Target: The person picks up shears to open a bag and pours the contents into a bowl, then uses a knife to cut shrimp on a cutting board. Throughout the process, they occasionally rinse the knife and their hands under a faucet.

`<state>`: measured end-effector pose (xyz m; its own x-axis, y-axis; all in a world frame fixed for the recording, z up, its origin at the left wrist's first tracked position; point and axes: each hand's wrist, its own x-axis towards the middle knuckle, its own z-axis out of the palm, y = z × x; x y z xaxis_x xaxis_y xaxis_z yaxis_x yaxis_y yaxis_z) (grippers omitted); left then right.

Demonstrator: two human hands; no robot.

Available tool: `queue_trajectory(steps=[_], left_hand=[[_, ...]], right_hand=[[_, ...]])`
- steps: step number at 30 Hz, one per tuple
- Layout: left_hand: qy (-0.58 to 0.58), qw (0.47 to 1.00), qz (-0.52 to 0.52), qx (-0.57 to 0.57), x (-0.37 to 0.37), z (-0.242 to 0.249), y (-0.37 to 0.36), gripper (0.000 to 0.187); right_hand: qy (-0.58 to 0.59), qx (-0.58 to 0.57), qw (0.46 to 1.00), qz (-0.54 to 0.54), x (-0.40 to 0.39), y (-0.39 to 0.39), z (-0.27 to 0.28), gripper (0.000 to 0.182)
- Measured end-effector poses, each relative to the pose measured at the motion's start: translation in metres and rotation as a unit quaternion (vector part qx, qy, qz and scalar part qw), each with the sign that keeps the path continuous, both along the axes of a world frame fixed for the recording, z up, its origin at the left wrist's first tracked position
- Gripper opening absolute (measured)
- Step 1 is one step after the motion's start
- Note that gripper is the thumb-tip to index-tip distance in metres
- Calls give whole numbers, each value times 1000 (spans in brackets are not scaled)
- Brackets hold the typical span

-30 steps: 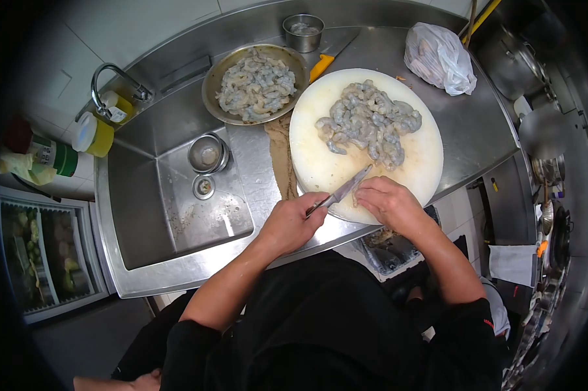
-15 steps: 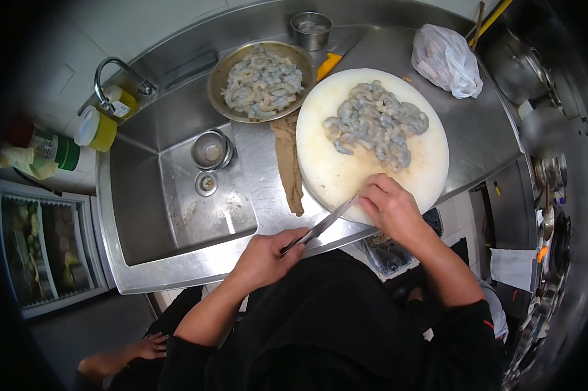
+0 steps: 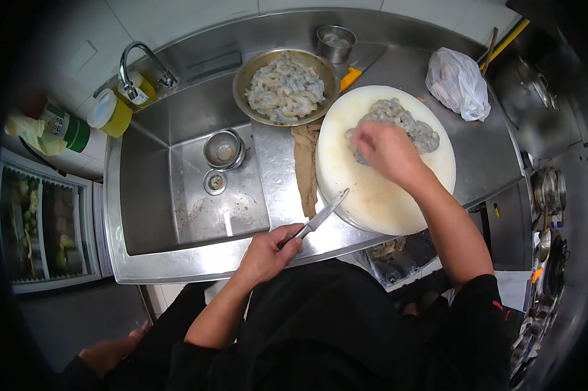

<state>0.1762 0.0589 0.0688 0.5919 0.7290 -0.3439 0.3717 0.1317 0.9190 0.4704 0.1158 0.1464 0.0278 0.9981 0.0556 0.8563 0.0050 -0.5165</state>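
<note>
The left hand (image 3: 268, 256) stays closed around the handle of a silver-bladed knife (image 3: 317, 219), whose tip, earlier at the right hand's fingers, now points clear of them at the near left edge of a thick, round white cutting board (image 3: 372, 208). The right hand (image 3: 384, 146) has moved from that board's near edge up to the heap of raw grey peeled shrimp (image 3: 427, 137), fingers curled together. At lower left, another person's hand (image 3: 137, 331) is blurred. The knife handle is mostly hidden. Blur obscures whether the right fingers pinch a shrimp; that hand covers part of the heap.
</note>
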Motion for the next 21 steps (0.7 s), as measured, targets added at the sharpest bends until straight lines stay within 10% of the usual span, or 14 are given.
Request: queue_trajectory(steps=[2, 8, 17, 21], left_hand=[[-15, 1000, 15, -6, -3, 1, -1, 34], [-10, 999, 38, -25, -7, -4, -1, 34], [-2, 1000, 5, -14, 23, 11, 12, 35], [26, 999, -36, 8, 43, 13, 19, 35]], right_hand=[[-130, -117, 985, 15, 5, -7, -17, 13], [-150, 34, 988, -24, 1, -23, -63, 21], [22, -144, 985, -88, 5, -95, -27, 23], [-40, -15, 999, -20, 19, -114, -35, 16]])
